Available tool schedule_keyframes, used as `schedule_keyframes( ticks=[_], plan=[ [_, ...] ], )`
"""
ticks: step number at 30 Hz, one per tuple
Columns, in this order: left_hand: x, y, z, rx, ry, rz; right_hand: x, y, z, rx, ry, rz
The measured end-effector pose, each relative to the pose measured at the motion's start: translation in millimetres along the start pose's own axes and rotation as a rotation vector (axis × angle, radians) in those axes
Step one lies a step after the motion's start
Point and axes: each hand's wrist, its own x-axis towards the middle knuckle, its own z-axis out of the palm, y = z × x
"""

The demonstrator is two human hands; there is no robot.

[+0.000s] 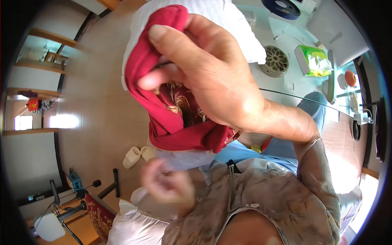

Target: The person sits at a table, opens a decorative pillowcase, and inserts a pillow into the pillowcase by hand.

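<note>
Right hand (222,69) up at top centre, in front of the body; its thumb and fingers are bent inward and nearly closed, with a fold of the red cloth (163,118) pinched between them; back of the hand and wrist face the camera, forearm coming in from the right.

Left hand (169,183) low, left of centre, below the cloth and apart from it; blurred, fingers look loosely curled; no hold on anything visible, exact opening cannot be told.

Red cloth hangs in a loose loop from the right hand down to just above the lap; plain red band around a darker patch with gold pattern; its lower edge bunches near the blue trousers (281,153); white fabric (228,24) with faint stripes lies behind and above it, partly hidden by hand and cloth.

Glass table (286,92) at upper right; on it a round tin (275,61) with a flower-shaped openwork top, near the white fabric; a green packet (315,61) to the right of the tin; a dark blue round thing (281,7) at the top edge.

Pale slippers (132,157) on the floor, left of the lap; red patterned chair (98,216) at lower left; white cushion (136,224) beside it.
</note>
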Motion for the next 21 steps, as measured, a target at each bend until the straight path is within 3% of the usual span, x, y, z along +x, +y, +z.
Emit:
schedule_keyframes(
  ticks=[2,5,6,8,9,11,13,14,16,17,18,19,20,21],
  plan=[
    [7,18,12,0.296,-0.431,0.391,7,6,14,-0.083,-0.022,0.042],
    [-8,10,30,0.527,-0.53,0.507,16,16,25,-0.113,-0.044,0.034],
    [-9,3,27,0.535,-0.525,0.509,18,14,26,-0.107,-0.053,0.035],
    [-4,-12,21,0.347,-0.37,0.238,27,-4,21,-0.167,-0.068,0.051],
    [6,-11,9,0.384,-0.37,0.279,40,-22,-9,0.321,-0.41,0.176],
    [19,-29,-34,0.39,-0.365,0.415,60,-26,-4,0.029,0.022,0.032],
    [27,-39,-59,0.505,-0.091,0.344,64,-50,-17,0.074,-0.036,-0.135],
    [32,-54,-69,0.426,0.073,0.312,79,-55,-38,0.075,0.08,-0.223],
    [42,-90,-99,-0.003,0.463,0.094,73,-76,-55,0.197,0.156,-0.219],
    [53,-103,-123,-0.238,0.608,-0.255,66,-88,-59,0.368,0.288,-0.127],
    [61,-116,-147,-0.475,0.74,-0.607,61,-101,-88,0.372,0.279,-0.119],
    [64,-137,-163,-0.471,0.75,-0.598,55,-114,-128,0.484,0.022,0.026],
    [65,-160,-177,-0.525,0.724,-0.737,54,-117,-147,0.591,-0.237,0.168],
    [64,-176,-181,-0.587,0.696,-0.877,41,-111,-140,0.6,-0.104,0.116]
  ],
)
